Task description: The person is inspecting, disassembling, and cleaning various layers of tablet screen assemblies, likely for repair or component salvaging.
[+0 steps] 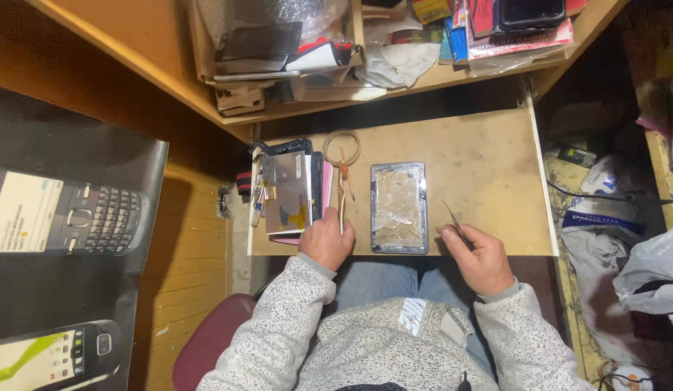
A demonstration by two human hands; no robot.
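Observation:
An opened tablet-like device (399,207), its inside covered in shiny foil, lies in the middle of a small wooden desk (488,166). My right hand (479,255) rests at the desk's front edge, just right of the device, and pinches thin metal tweezers (453,219) that point up and away. My left hand (326,239) is at the front edge on the device's left, fingers closed around the lower end of a thin tan tool (342,199). Beside it lies a stack of flat screen parts (287,190).
A tape ring (341,147) sits behind the tan tool. A cluttered shelf (365,51) with boxes, papers and phone parts overhangs the desk. Posters of phones (68,217) cover the left wall. Plastic bags (640,253) and cables pile at right. A maroon seat (206,340) is below.

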